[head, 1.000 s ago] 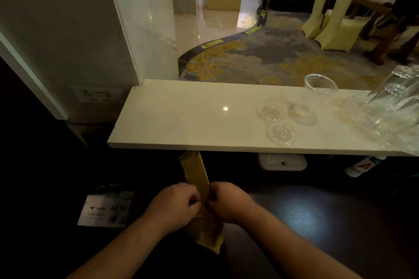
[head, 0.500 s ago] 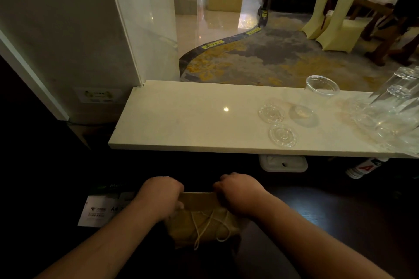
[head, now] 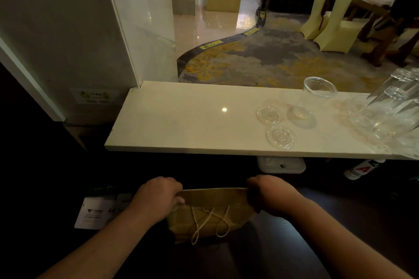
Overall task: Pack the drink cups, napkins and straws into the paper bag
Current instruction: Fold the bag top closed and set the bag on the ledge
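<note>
Two hands on the paper bag (head: pixel 208 213) right now, down low in front of me and below the bench (head: pixel 181 120). My left hand (head: pixel 156 197) has its fingers (head: pixel 178 200) clamped on the left end of the bag's top edge, my right hand (head: pixel 269 195) is closed on the right end, and between them the rim is pulled out wide. Its twine handles (head: pixel 210 222) flop loose over the near face. I'd call this the opening step, so we're early: nothing is packed as far as I can see. Up on the bench sit one clear plastic cup (head: pixel 303 106), two clear lids (head: pixel 281 137) just beside it, and a cluster of more clear cups (head: pixel 390 115) at the right edge. Napkins and straws, I can't spot any from here. Everything is left to load.
</note>
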### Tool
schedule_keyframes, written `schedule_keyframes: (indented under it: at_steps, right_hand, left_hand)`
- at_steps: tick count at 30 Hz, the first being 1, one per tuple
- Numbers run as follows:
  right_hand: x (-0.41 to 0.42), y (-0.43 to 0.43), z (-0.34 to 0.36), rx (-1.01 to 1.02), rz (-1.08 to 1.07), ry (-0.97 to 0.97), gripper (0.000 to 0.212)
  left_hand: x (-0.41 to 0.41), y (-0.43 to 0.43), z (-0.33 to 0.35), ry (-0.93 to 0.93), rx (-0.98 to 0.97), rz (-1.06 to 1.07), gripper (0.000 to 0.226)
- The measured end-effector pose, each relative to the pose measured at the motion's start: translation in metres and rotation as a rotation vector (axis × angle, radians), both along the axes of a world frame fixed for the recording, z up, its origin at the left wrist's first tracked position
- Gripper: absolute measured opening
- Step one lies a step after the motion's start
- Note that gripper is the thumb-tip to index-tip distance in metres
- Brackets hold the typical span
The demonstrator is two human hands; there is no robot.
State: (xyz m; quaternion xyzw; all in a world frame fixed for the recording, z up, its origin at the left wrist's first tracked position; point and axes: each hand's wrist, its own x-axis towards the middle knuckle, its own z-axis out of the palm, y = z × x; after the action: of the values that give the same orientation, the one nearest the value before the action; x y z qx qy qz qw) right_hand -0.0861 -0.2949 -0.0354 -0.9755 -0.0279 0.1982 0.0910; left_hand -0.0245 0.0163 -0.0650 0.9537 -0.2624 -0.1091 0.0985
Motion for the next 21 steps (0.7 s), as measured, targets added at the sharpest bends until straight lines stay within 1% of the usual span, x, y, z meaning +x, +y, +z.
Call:
schedule_keyframes:
  at_steps: [5,8,11,13,16,19,21]
  right_hand:
    - [-0.015,-0.017,-0.017,0.046,-0.004,-0.058,0.007]
    - [-0.018,-0.019,-0.026,0.056,0.037,-0.102,0.01]
    - [-0.019,-0.023,-0.029,0.026,0.062,-0.143,0.008]
    - [-0.019,-0.025,-0.028,-0.008,0.078,-0.161,0.014]
    - [-0.019,-0.029,-0.026,-0.02,0.081,-0.157,0.017]
    - [-0.02,-0.028,-0.025,-0.02,0.069,-0.128,0.011]
    - [-0.02,-0.021,-0.019,-0.035,0.044,-0.115,0.011]
  left_hand:
    - [0.001,0.007,-0.008,0.033,-0.04,-0.009,0.021]
    - [0.003,0.015,-0.008,0.085,-0.014,0.012,0.019]
    - [0.006,0.023,-0.009,0.09,0.014,0.036,0.023]
    - [0.007,0.024,-0.009,0.074,-0.005,0.044,0.022]
    - [0.008,0.023,-0.009,0.066,-0.061,0.045,0.02]
    - [0.007,0.024,-0.01,0.074,-0.084,0.041,0.02]
    - [0.006,0.023,-0.01,0.069,-0.09,0.04,0.021]
